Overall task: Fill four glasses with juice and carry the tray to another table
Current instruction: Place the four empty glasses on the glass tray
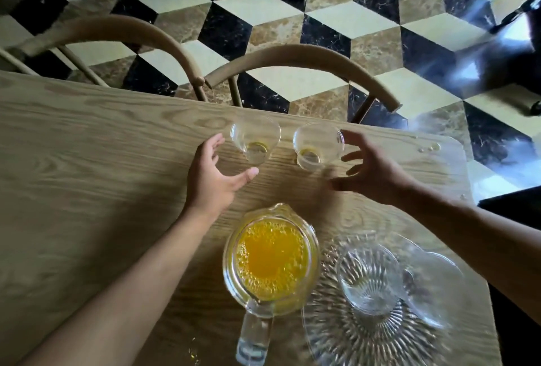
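Four glasses out here, all clear: two stand side by side near the far edge of the wooden surface, the left glass and the right glass, each with just a yellowish trace at the bottom. The other two sit on the cut-glass tray at the near right, one glass towards the middle of it, the other at its right, partly under the right forearm. One jug, full of frothy orange juice, stands just left of the tray, handle pointing this way. Two hands are up: the left hand is spread wide, fingers relaxed, thumb out, just beside the left glass, and whether a fingertip touches it I cannot tell. The right hand is just as wide, fingers splayed near the right glass, holding nothing. Two chair backs curve beyond the edge, above a chequered floor. A few droplets glint at the far right corner.
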`<state>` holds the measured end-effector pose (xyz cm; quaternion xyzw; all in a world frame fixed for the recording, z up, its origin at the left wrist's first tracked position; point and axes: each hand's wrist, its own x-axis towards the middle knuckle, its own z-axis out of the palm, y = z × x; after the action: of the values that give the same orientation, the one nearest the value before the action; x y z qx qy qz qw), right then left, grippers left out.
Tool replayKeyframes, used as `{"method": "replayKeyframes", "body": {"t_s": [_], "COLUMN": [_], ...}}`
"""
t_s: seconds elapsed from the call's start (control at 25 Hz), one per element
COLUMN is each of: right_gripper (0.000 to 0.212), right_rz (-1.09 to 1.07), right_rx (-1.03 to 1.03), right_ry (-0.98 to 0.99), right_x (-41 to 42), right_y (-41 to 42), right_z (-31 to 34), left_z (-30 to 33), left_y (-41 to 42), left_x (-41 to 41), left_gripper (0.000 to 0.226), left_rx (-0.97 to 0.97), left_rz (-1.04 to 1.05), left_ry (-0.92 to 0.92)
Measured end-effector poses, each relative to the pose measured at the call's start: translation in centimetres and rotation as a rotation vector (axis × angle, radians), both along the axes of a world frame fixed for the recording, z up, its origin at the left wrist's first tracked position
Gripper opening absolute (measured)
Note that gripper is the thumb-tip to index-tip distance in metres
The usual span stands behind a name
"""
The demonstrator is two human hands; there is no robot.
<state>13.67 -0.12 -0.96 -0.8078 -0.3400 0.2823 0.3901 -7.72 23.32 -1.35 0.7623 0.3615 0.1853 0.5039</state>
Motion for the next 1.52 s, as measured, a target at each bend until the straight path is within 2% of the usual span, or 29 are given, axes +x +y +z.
{"method": "replayKeyframes", "body": {"t_s": [0.08,0.32,0.52,0.68,0.84,1.12,1.36,1.52], "right_gripper": [0.100,0.099,0.097,0.081,0.078,0.081,0.071,0.070], "right_rz": [-0.022,-0.075,-0.090,-0.092,-0.083,-0.072,-0.209,-0.226], "right_rx": [0.035,0.029,0.101,0.122,0.124,0.200,0.284,0.330], "right_ry": [0.002,-0.045,0.002,-0.007,-0.053,-0.117,-0.129,-0.180], "right_x": [0.1,0.3,-0.4,-0.1,-0.8,-1.7,-2.8,-4.4], "right_y": [0.2,1.8,2.1,2.2,2.6,2.7,0.7,-2.2], "right_z": [-1.4,-1.8,-1.9,-2.1,-1.5,2.2,10.2,14.7], "left_z": [-0.6,-1.6,-1.1,-1.0,0.1,4.7,13.7,18.7], "left_y": [0.0,-0.1,-1.0,-1.3,-1.4,-0.8,-1.0,-3.0], "left_x": [1.2,3.4,4.0,4.1,3.3,3.1,3.4,2.3], "left_gripper": [0.094,0.098,0.081,0.078,0.076,0.079,0.076,0.075], "left_rx": [-0.036,-0.154,-0.121,-0.123,-0.080,-0.008,0.025,0.049], "left_rz": [0.005,-0.025,0.022,0.070,0.049,0.012,-0.082,-0.155], "left_ry": [-0.019,-0.056,-0.107,-0.099,-0.091,-0.140,-0.213,-0.232]}}
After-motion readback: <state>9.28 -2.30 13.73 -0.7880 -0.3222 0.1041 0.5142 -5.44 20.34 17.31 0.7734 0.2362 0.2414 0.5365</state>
